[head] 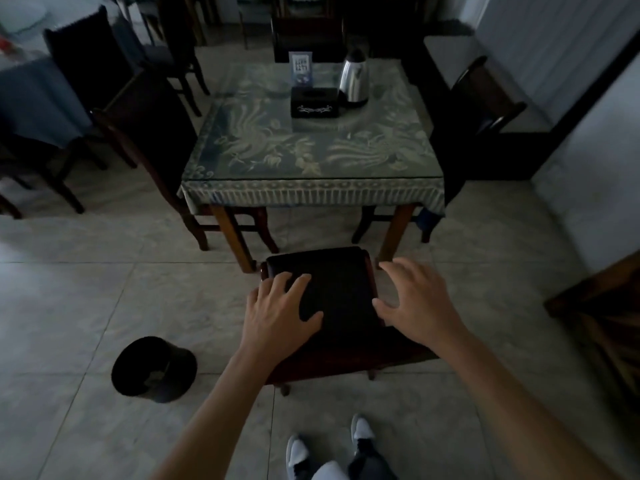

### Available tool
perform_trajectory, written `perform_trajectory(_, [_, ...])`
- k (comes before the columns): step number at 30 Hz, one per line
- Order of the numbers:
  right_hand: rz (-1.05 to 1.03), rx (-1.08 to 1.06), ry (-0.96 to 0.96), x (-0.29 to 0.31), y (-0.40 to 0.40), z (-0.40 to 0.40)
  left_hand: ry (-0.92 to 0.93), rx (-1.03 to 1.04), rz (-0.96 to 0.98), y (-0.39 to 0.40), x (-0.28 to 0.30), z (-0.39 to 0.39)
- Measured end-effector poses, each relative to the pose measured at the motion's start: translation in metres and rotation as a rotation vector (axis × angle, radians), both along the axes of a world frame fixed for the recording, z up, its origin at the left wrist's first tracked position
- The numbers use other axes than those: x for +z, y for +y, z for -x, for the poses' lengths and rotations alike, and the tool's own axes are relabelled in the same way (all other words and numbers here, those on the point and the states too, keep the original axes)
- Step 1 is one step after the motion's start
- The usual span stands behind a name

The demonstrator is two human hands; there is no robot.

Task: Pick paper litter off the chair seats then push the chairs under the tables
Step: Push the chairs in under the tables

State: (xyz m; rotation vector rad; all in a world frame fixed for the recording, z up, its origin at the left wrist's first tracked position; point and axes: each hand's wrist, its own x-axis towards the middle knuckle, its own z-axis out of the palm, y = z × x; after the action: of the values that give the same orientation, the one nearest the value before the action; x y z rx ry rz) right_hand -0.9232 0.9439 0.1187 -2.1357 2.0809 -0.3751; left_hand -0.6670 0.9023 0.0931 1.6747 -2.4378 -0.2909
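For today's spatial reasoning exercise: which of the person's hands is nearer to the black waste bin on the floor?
Left. The left hand rests over the chair on the waste bin side; the right hand is at the chair's far edge.

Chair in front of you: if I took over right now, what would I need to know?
Left hand: open, fingers spread on the chair seat.
Right hand: open, at the seat's right edge.
The chair stands pulled out from the table; no paper shows on its seat.
A dark waste bin sits on the floor to the left.
Done: this seat looks clean.
Left: push this chair under the table, then check the other chairs.
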Motion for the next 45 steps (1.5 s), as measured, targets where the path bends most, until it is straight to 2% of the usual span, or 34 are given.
perform_trajectory(2, [-0.016, -0.036, -0.110, -0.002, 0.014, -0.005, 0.101, 0.022, -0.041, 0.011, -0.004, -0.001])
perform_trajectory(6, [-0.092, -0.244, -0.617, -0.018, 0.055, -0.020, 0.619, 0.235, -0.267, 0.054, -0.010, 0.002])
perform_trajectory(9, [-0.158, -0.614, -1.247, -0.035, 0.081, -0.032, 1.004, 0.615, -0.475, 0.094, -0.021, 0.003])
perform_trajectory(11, [-0.228, -0.885, -1.611, -0.047, 0.093, -0.038, 1.202, 0.887, -0.732, 0.116, -0.032, 0.006])
perform_trajectory(14, [-0.358, -1.174, -1.847, -0.064, 0.103, -0.043, 1.444, 1.134, -1.024, 0.125, -0.048, 0.006])
perform_trajectory(18, [-0.443, -1.297, -1.951, -0.079, 0.094, -0.042, 1.757, 1.288, -1.127, 0.109, -0.063, 0.013])
perform_trajectory(22, [-0.397, -1.299, -2.088, -0.089, 0.072, -0.039, 1.966, 1.401, -1.055, 0.087, -0.078, 0.024])
perform_trajectory(25, [-0.373, -1.271, -2.193, -0.095, 0.058, -0.041, 1.880, 1.411, -1.007, 0.075, -0.088, 0.028])
perform_trajectory(27, [-0.356, -1.258, -2.189, -0.100, 0.051, -0.047, 1.856, 1.393, -0.960, 0.077, -0.092, 0.031])
perform_trajectory(31, [-0.306, -1.256, -2.144, -0.108, 0.049, -0.053, 1.813, 1.174, -0.825, 0.085, -0.095, 0.029])
perform_trajectory(35, [-0.281, -1.274, -2.126, -0.114, 0.051, -0.050, 1.774, 1.288, -0.813, 0.081, -0.105, 0.030])
perform_trajectory(45, [-0.188, -1.254, -2.162, -0.123, 0.028, -0.067, 1.786, 1.251, -0.813, 0.043, -0.105, 0.012])
